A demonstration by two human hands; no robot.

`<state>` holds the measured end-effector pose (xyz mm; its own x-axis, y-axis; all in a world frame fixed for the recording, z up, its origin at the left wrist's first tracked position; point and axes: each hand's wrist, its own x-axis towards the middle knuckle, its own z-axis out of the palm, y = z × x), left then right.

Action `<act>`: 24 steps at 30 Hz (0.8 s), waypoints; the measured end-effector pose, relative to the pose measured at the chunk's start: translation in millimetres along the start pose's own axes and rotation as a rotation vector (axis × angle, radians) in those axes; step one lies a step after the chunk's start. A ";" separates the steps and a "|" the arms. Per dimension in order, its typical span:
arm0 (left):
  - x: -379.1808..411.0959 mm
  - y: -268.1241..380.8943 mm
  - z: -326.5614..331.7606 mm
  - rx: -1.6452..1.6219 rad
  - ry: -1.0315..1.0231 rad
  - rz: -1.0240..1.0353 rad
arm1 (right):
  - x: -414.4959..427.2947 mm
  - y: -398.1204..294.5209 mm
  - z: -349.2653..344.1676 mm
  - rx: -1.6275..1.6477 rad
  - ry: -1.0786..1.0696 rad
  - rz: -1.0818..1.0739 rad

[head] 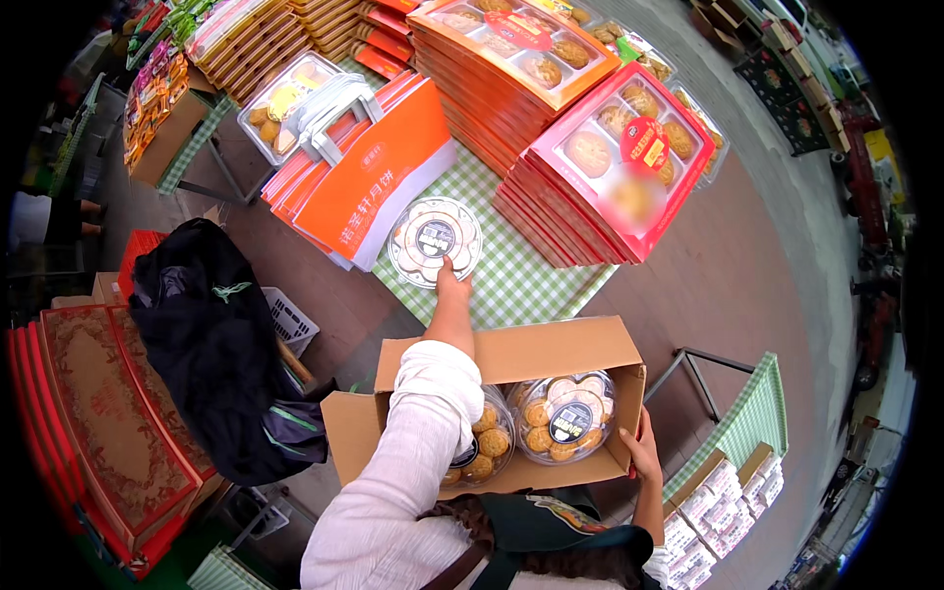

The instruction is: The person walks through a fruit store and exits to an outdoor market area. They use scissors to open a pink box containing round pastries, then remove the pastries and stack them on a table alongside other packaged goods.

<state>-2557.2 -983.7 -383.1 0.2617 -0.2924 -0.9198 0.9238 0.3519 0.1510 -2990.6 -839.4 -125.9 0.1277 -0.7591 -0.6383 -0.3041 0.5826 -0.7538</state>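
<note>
My left hand (453, 284) reaches forward and grips the near rim of a round clear plastic pastry container (413, 237), thumb on its lid. The container is at the green-and-white checked tablecloth (501, 295); whether it rests there or is held just above, I cannot tell. Close to my body is an open cardboard box (546, 343), with my right hand (643, 451) holding its right wall. Inside the box are round clear containers of pastries, one (566, 414) at the right and another (490, 435) partly hidden by my left sleeve.
Orange paper bags (376, 173) stand left of the held container. Stacked orange gift boxes (479, 103) and pink gift boxes (560, 210) rise beyond and to the right. Dark cloth (206, 354) lies over things at left, beside red patterned boxes (110, 420). Another checked table (726, 413) is at right.
</note>
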 end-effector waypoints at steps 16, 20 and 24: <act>-55.8 6.5 23.2 0.736 0.641 0.260 | -10.5 18.0 0.5 0.031 0.061 0.002; 9.7 51.8 17.2 0.682 0.371 0.393 | 15.4 7.2 -2.7 0.000 -0.049 -0.055; -169.6 -16.2 81.0 1.414 -0.165 1.223 | -6.2 21.0 -10.2 -0.019 0.008 -0.043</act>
<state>-2593.8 -1011.9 -200.2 0.8108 -0.5822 -0.0600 -0.2738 -0.4680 0.8402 -3007.5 -825.5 -136.1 0.1332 -0.7858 -0.6040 -0.3163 0.5438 -0.7773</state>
